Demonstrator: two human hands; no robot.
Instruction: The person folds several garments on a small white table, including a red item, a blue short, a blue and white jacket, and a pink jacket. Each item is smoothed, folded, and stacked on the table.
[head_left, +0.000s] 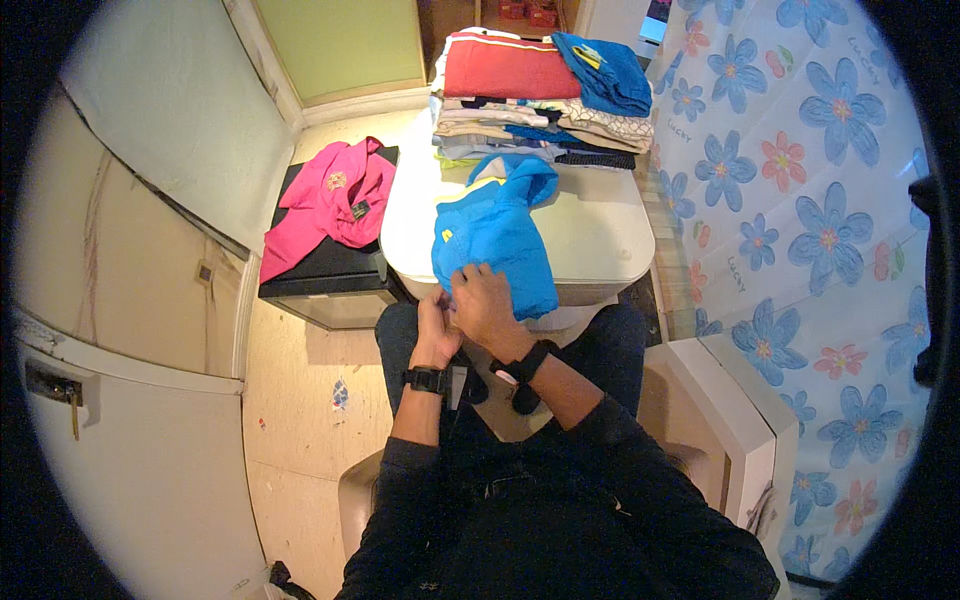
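A bright blue hooded garment with a yellow trim lies on the white table, its hood pointing away from me. At its near left edge, my left hand pinches the cloth. My right hand rests over the near edge with curled fingers gripping the fabric close beside the left. Behind the garment rises a stack of folded clothes, topped by a red folded piece and a darker blue one. The fingertips are partly hidden.
A pink shirt lies spread on a black-topped box left of the table. A flowered curtain hangs at the right, above a white piece of furniture. A white door with a handle stands at the left.
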